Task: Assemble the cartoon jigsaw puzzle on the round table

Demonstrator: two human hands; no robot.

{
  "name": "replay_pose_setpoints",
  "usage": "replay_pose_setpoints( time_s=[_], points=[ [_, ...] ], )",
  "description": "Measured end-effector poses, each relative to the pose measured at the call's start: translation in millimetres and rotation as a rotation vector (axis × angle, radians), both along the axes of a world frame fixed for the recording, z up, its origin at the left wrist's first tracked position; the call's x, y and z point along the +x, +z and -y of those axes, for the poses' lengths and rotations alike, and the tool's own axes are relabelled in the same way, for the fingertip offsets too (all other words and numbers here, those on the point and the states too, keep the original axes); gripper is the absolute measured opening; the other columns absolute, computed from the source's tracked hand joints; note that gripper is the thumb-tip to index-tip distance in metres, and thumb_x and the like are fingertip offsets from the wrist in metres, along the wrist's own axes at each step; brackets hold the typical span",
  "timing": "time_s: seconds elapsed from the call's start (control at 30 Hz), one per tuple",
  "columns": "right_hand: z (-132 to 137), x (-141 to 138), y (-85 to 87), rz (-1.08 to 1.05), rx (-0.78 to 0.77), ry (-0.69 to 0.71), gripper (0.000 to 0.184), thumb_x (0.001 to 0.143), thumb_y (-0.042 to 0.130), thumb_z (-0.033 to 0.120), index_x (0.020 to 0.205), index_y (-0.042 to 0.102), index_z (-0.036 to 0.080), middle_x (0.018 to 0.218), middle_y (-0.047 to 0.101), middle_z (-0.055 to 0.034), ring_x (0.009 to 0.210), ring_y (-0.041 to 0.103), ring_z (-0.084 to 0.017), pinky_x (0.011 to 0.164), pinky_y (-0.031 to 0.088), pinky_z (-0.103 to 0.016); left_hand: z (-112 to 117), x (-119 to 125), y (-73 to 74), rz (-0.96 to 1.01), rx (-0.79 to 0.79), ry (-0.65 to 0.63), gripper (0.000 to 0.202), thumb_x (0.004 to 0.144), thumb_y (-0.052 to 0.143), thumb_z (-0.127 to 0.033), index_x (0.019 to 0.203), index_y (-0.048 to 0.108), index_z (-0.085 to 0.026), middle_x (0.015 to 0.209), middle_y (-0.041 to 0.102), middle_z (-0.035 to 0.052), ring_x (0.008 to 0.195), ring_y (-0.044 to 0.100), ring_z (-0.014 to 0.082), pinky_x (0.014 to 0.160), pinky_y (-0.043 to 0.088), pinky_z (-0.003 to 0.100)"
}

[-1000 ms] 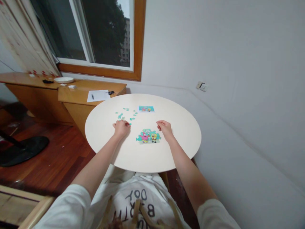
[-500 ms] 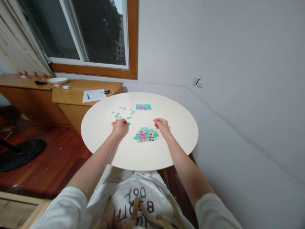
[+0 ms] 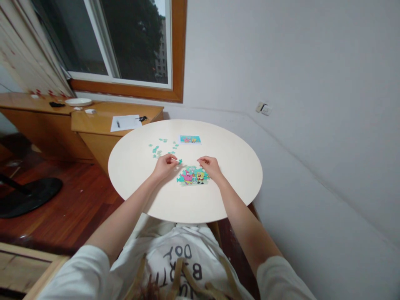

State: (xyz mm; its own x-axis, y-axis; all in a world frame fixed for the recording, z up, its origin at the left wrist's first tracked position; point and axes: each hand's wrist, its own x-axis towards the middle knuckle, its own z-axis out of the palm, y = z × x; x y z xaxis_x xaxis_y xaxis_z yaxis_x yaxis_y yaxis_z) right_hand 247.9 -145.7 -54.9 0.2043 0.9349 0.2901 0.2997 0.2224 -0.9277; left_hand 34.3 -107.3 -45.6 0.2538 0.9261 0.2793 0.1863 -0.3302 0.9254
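A partly assembled jigsaw puzzle (image 3: 193, 177) lies on the round white table (image 3: 175, 204), showing cartoon figures on teal. My left hand (image 3: 166, 165) is closed in a pinch on a teal puzzle piece (image 3: 180, 161), just off the puzzle's upper left edge. At the upper right edge, my right hand (image 3: 211, 166) is closed with thumb and fingertips together. Whether anything sits in that pinch is too small to make out. Several loose teal pieces (image 3: 155, 149) are scattered beyond my left hand. Behind the puzzle lies a small picture card (image 3: 190, 139) with a similar cartoon scene.
Left of the table stands a wooden cabinet (image 3: 103, 141) bearing a paper sheet (image 3: 125, 122), a dark object and a white plate (image 3: 78, 102). A black round stand base (image 3: 34, 198) rests on the floor. The wall borders the right side.
My left hand has moved right, carrying the teal piece from near the loose pieces to the puzzle's upper left edge. My right hand has shifted slightly left. The view has turned a little.
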Motion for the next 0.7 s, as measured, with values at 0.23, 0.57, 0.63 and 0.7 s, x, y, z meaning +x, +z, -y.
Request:
replay_pose_setpoints(
  time_s=[0.23, 0.57, 0.63, 0.7],
  points=[
    [4.5, -25.3, 8.4, 0.139, 0.086, 0.11, 0.02, 0.073, 0.06, 0.034, 0.073, 0.071, 0.018, 0.076, 0.072, -0.0039, 0.072, 0.06, -0.016, 0.066, 0.043, -0.028, 9.5, 3.4, 1.7, 0.15, -0.089, -0.106, 0.033, 0.054, 0.077, -0.036, 0.072, 0.059, -0.016, 0.056, 0.065, 0.0001, 0.051, 0.056, 0.0124, 0.052, 0.041, 0.025],
    [7.6, -34.0, 7.7, 0.128, 0.059, 0.207, 0.012, 0.07, 0.064, 0.027, 0.069, 0.071, 0.017, 0.067, 0.069, -0.0016, 0.066, 0.059, -0.014, 0.062, 0.042, -0.026, 11.6, 7.5, -2.1, 0.109, -0.1, -0.169, 0.031, 0.055, 0.076, -0.037, 0.069, 0.058, -0.016, 0.055, 0.063, -0.0013, 0.054, 0.058, 0.013, 0.057, 0.045, 0.026],
    [6.3, -34.2, 6.2, 0.084, 0.05, 0.202, 0.01, 0.069, 0.065, 0.027, 0.067, 0.069, 0.018, 0.066, 0.069, -0.0011, 0.066, 0.06, -0.014, 0.062, 0.044, -0.026, 10.6, 7.6, -2.9, 0.111, -0.098, -0.17, 0.032, 0.054, 0.076, -0.038, 0.07, 0.058, -0.016, 0.057, 0.064, -0.0006, 0.055, 0.058, 0.013, 0.058, 0.045, 0.027],
    [4.6, -33.5, 4.8, 0.024, 0.036, 0.194, 0.01, 0.067, 0.067, 0.028, 0.066, 0.068, 0.018, 0.065, 0.068, -0.0006, 0.065, 0.061, -0.014, 0.063, 0.046, -0.026, 9.8, 7.5, -3.7, 0.103, -0.091, -0.171, 0.033, 0.055, 0.076, -0.039, 0.07, 0.058, -0.016, 0.059, 0.064, 0.0001, 0.056, 0.059, 0.0133, 0.059, 0.045, 0.027]
  ],
)
